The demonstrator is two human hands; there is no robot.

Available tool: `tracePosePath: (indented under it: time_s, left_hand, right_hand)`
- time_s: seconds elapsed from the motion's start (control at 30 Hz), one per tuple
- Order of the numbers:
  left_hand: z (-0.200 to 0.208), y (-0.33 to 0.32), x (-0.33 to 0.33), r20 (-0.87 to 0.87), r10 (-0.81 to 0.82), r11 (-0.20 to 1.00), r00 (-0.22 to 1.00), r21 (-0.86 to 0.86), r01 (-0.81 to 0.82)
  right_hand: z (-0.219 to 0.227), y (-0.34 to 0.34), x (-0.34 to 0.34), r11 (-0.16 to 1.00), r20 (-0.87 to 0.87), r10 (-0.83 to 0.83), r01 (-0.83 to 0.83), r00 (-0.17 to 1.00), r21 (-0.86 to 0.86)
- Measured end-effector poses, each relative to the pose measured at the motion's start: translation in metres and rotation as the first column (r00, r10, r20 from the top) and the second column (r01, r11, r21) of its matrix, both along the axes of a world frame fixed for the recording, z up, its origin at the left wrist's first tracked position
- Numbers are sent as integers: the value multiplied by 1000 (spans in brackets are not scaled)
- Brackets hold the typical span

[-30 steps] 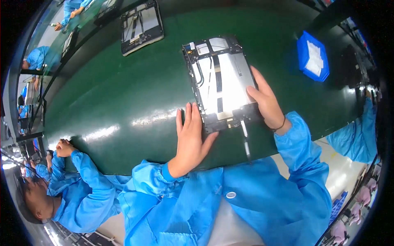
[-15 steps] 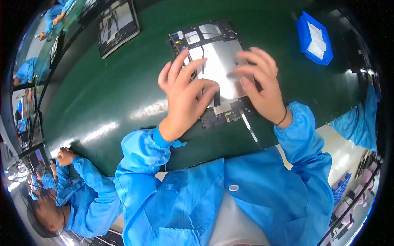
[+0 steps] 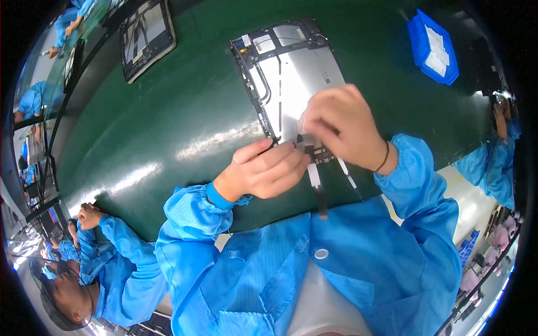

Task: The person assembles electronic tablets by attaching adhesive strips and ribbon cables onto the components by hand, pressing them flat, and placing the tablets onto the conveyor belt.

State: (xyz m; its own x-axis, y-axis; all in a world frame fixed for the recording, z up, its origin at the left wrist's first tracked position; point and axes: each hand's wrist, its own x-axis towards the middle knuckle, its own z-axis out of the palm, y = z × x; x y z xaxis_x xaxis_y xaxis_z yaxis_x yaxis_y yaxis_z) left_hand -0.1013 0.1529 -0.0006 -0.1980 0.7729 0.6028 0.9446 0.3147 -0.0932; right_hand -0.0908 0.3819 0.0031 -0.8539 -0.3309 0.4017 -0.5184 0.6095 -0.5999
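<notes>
An opened tablet-like device (image 3: 311, 70) lies on the green table in front of me, with a silver plate, black frame and thin black cables. My left hand (image 3: 263, 171) is closed at its near left corner, fingers curled; what they hold, if anything, is hidden. My right hand (image 3: 344, 126) bends over the near end, fingers curled together and slightly blurred; their contents cannot be made out. Between the hands shows a small dark strip (image 3: 309, 147). Below it, a flat white-and-brown flex strip (image 3: 315, 178) hangs off the near edge, with a second white strip (image 3: 346, 172) to its right.
A blue bin (image 3: 419, 47) with white pieces stands at the far right. Another opened device (image 3: 147, 42) lies at the far left. A co-worker's clasped hands (image 3: 89, 215) rest at the table's left edge; another person's blue sleeve (image 3: 496, 173) is at the right.
Both hands have come down to the device's near end and closed from spread fingers. A white-and-brown strip now shows hanging below the near edge.
</notes>
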Motion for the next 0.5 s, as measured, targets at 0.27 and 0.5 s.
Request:
tracePosePath:
  time_s: [0.27, 0.5]
  left_hand:
    - [1, 38, -36, 687, 59, 903, 725, 273, -332]
    - [-23, 43, -47, 721, 183, 884, 668, 177, -433]
  right_hand:
    - [18, 149, -37, 719, -393, -682, 664, 616, -208]
    - [4, 204, -33, 581, -623, -569, 798, 537, 158]
